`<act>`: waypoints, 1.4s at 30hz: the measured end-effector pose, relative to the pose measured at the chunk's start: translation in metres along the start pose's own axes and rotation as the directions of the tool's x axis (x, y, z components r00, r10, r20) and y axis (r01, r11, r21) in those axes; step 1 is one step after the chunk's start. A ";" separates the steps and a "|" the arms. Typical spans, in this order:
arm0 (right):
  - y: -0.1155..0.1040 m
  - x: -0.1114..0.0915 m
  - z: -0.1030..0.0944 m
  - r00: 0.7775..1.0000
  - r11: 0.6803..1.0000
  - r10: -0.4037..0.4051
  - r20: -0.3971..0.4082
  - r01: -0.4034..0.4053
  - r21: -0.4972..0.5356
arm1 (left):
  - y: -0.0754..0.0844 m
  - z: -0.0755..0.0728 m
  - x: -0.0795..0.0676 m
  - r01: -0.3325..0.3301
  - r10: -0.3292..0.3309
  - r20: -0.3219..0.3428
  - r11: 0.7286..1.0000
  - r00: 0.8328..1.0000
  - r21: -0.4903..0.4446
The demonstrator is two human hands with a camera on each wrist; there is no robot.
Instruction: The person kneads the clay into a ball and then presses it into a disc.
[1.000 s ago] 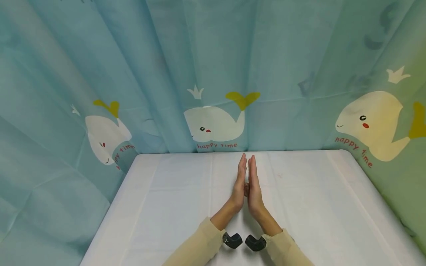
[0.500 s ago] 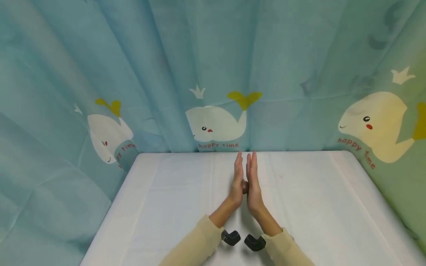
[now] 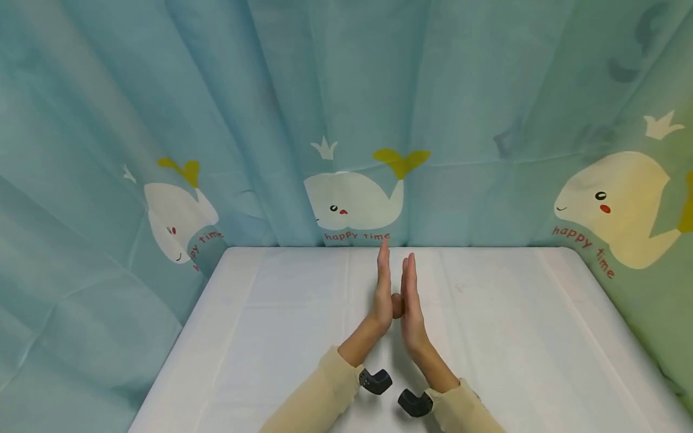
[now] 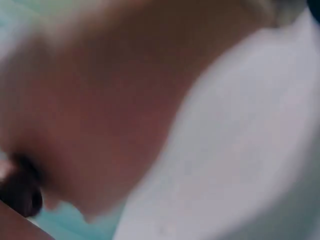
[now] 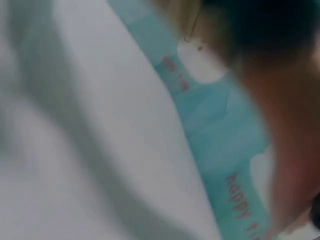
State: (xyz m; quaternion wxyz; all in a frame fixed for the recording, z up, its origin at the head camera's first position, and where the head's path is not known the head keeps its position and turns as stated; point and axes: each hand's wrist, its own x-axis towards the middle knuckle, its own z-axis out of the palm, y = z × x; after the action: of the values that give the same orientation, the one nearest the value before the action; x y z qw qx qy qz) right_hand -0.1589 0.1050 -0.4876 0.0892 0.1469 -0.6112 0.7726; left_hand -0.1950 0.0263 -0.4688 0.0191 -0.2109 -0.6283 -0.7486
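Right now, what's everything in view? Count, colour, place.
round object: 1, brown, between the left hand and right hand
table: 1, white, beneath the round object
curtain: at least 1, blue-green, behind the table
whale prints: 3, white with yellow tails, across the curtain
lettering: 3 "happy time", red, by the whale prints
dark shapes: several, grey-blue, curtain's upper right, unclear
wrist devices: 2, black, one per wrist
sleeves: 2, beige, bottom centre
left hand, right hand: 2, bare, fingers straight
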 end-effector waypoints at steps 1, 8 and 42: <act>-0.005 0.001 0.002 1.000 1.000 -0.011 -0.005 0.011 -0.010 | -0.005 -0.001 0.000 0.015 -0.015 -0.002 1.000 1.000 0.010; -0.033 0.028 -0.006 0.997 0.990 -0.052 -0.059 0.044 -0.134 | -0.025 0.006 -0.024 0.125 -0.118 0.094 0.990 0.989 -0.071; -0.015 -0.002 0.003 0.998 0.998 0.043 0.045 -0.041 -0.046 | -0.007 -0.002 0.002 0.056 -0.057 0.009 0.996 0.998 0.062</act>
State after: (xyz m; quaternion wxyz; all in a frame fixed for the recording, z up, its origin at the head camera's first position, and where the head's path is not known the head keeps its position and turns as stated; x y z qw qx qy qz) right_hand -0.1519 0.1060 -0.4742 0.0624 0.1496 -0.6334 0.7566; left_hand -0.1992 0.0266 -0.4751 0.0010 -0.1963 -0.6569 -0.7279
